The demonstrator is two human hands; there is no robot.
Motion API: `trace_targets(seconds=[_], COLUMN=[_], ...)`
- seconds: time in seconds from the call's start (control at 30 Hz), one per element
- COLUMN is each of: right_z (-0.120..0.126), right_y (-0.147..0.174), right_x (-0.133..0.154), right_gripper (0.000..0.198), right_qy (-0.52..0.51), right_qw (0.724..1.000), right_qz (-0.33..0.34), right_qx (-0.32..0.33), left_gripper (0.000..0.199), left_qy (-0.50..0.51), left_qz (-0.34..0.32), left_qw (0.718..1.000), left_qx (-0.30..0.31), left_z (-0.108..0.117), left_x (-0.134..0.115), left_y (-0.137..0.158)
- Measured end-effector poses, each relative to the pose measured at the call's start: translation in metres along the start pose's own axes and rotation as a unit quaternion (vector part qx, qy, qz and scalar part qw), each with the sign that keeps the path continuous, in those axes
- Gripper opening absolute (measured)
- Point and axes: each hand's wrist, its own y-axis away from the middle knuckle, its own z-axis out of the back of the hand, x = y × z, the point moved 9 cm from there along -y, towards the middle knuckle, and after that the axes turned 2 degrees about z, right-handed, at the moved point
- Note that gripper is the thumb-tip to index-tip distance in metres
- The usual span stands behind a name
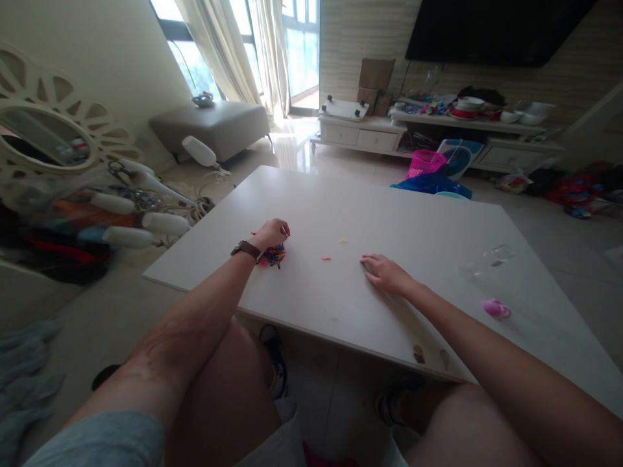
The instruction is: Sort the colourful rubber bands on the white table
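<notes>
My left hand (271,234) is closed in a pinch just above a heap of small multicoloured pieces (273,257) on the white table (302,201). Something small and thin shows at its fingertips, too tiny to name. A brown-strapped watch (246,249) is on that wrist and hides part of the heap. Lying flat on the tabletop, my right hand (384,272) has its fingers stretched out and holds nothing. Between the hands lie a small pinkish-red piece (326,259) and a small yellow piece (342,241).
To the right are a clear plastic bottle (489,261) and a pink-purple object (495,309). Stickers (418,353) mark the near edge. A lamp with several white shades (165,224) stands off the left side. Beyond the far edge are a pink basket (425,162) and a blue bag (431,184).
</notes>
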Motion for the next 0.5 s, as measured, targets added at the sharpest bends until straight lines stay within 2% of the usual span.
trace_targets(seconds=[0.5], right_z=[-0.0004], right_y=[-0.0001], right_x=[0.0006], right_gripper=[0.045], right_qy=[0.004], right_qw=[1.000], right_qz=[0.001], right_qx=[0.002], left_gripper=[0.031], left_qy=[0.015], left_qz=[-0.007], left_qw=[1.000], left_qx=[-0.003], left_z=[0.0019], left_x=[-0.0038], left_y=[0.0014])
